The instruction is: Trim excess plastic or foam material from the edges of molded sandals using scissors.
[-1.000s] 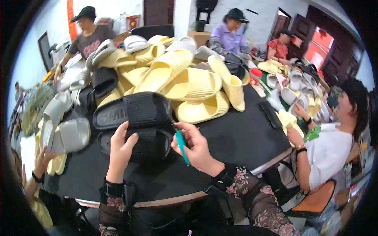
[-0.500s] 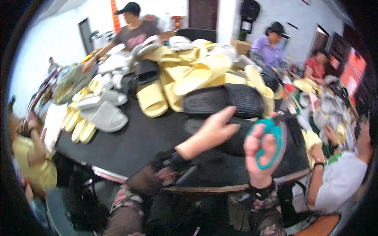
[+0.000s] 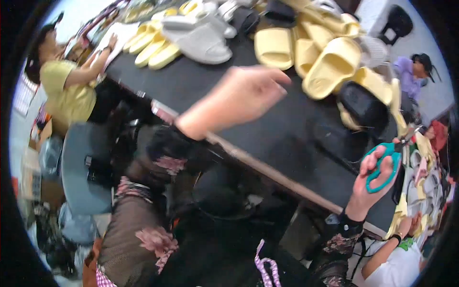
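Observation:
My right hand [image 3: 370, 174] is closed round the teal handles of a pair of scissors [image 3: 396, 160], at the right end of the dark table. The metal blades point up and away to the right. Over the table's middle, my left hand [image 3: 244, 95] is somewhat blurred, its fingers apart and partly bent, with nothing seen in it. Beyond it lies a yellow slide slipper [image 3: 274, 47], and to its left a grey slipper [image 3: 203, 45]. A black slipper [image 3: 362, 105] rests against the yellow ones, between my two hands and farther back.
A heap of yellow, grey and black slippers lines the far side of the black table [image 3: 282, 129]. A person in yellow [image 3: 71, 86] is at the left, one in white [image 3: 397, 258] at the lower right. A grey chair [image 3: 88, 167] stands at the left.
The view has swung, so the slipper heap sits higher and farther right. My left hand has drawn away from the black slipper. My right hand still holds the scissors.

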`<state>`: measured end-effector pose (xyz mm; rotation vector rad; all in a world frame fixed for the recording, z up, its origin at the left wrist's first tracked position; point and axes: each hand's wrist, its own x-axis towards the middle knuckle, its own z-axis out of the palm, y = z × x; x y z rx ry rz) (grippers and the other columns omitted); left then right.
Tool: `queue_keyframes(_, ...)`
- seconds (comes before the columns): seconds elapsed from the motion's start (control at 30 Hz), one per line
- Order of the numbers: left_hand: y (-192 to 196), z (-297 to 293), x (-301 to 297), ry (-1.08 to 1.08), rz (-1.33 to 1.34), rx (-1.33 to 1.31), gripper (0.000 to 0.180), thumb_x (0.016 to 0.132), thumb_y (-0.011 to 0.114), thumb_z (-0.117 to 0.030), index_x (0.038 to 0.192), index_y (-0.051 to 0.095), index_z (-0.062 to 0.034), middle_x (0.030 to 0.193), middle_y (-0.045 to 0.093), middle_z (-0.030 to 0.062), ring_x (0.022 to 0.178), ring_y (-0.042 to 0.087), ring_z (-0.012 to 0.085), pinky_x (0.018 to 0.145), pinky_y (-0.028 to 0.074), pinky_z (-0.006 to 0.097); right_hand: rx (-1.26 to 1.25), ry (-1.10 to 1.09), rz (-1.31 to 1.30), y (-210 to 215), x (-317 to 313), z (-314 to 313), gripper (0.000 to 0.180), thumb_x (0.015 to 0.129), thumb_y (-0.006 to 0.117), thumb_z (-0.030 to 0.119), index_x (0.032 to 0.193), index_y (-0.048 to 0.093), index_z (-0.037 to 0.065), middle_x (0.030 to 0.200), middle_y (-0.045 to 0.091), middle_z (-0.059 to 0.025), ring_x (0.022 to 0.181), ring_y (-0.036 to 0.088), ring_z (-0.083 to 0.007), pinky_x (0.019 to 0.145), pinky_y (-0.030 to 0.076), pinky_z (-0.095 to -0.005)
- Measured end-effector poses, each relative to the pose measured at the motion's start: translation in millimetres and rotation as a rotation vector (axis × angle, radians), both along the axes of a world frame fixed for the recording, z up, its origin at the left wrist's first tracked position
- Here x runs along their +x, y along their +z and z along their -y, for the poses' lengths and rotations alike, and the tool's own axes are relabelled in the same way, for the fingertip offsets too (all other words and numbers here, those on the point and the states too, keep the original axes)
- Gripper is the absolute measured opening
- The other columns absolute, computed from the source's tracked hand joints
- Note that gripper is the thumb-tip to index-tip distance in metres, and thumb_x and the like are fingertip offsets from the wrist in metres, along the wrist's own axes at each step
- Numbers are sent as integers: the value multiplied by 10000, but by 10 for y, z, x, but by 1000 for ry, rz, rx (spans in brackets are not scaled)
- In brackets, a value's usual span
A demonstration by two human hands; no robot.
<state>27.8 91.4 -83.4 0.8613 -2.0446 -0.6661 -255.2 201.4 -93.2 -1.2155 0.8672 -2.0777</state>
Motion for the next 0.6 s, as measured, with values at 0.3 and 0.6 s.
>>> queue_keyframes(0.3, -1264, -1442, 3910, 1317, 79, 355, 238, 856, 550, -185, 985, 631, -2, 725, 627, 48, 574, 546, 73, 490, 411, 216, 285, 162, -187, -308, 308, 252, 474, 865, 586, 157, 1267, 389, 2, 841, 544, -65, 569, 456, -74, 434, 343, -187)
queue_keyframes(0.6, -3553, -3126, 4126, 1812, 432, 897, 493, 720, 609, -312, 1043, 548, 56, 1026, 568, 312, 999, 538, 435, 874, 428, 439, 394, 247, -275, -522, 562, 509, 501, 858, 588, 178, 1277, 374, 7, 851, 531, -63, 571, 448, -72, 430, 330, -184)
